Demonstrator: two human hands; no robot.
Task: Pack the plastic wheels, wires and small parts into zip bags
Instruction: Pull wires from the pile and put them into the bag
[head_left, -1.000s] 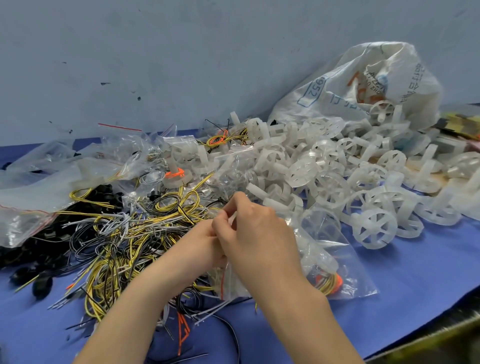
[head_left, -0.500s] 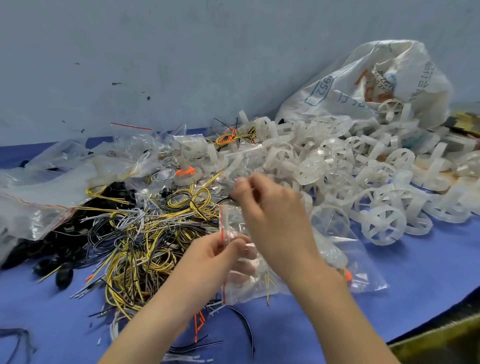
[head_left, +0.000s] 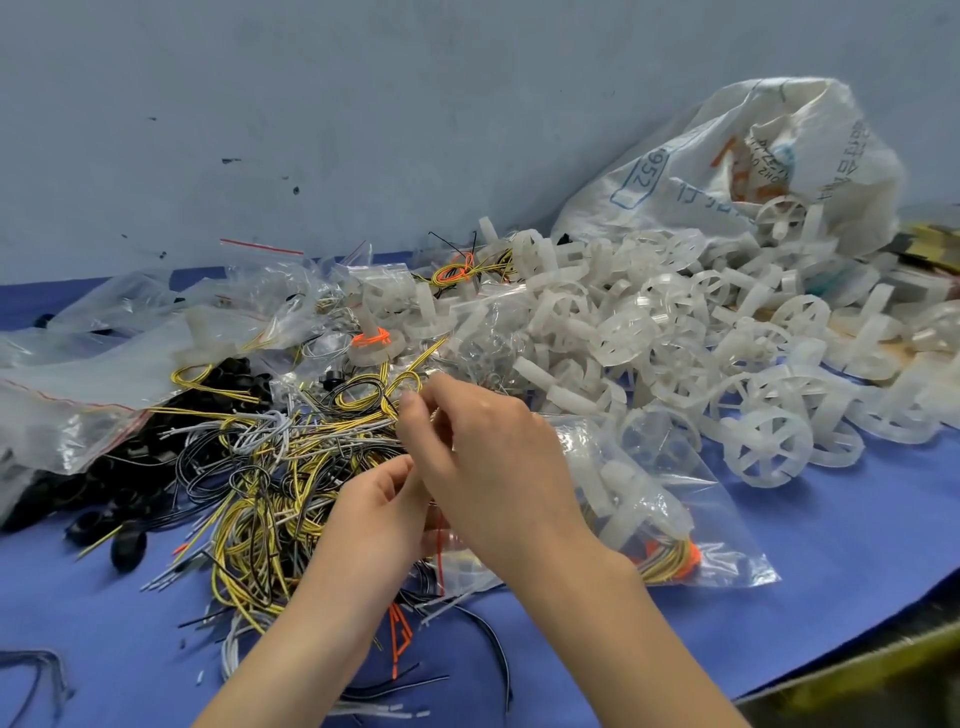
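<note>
Both hands meet over the mouth of a filled zip bag (head_left: 675, 483), which lies flat on the blue table cover (head_left: 831, 571), spreading out to the right of the right hand (head_left: 493, 467). The right hand's thumb and forefinger are pinched together at what looks like the upper end of the mouth. The left hand (head_left: 379, 519), just beneath it, has its fingers curled onto the same edge lower down, near the red seal line. The film there is clear, so I can't make out the exact contact.

The bag's long axis runs from the hands out to the right. Its mouth faces left into the fingers and its closed bottom lies farthest from them. Inside are white plastic wheels (head_left: 618, 499) and a yellow wire bundle (head_left: 670, 558) with an orange tie, down by the right wrist.

I'd expect it to be light, limp and slippery. The film will crumple anywhere but at the seal strip, so the stiffer strip is the place to hold it, with pinches worked along its length. The hard wheels may bulge against the opening.

Loose wires (head_left: 260, 493) lie to the left of the left hand. A heap of loose wheels (head_left: 649, 322) sits beyond the right hand.
</note>
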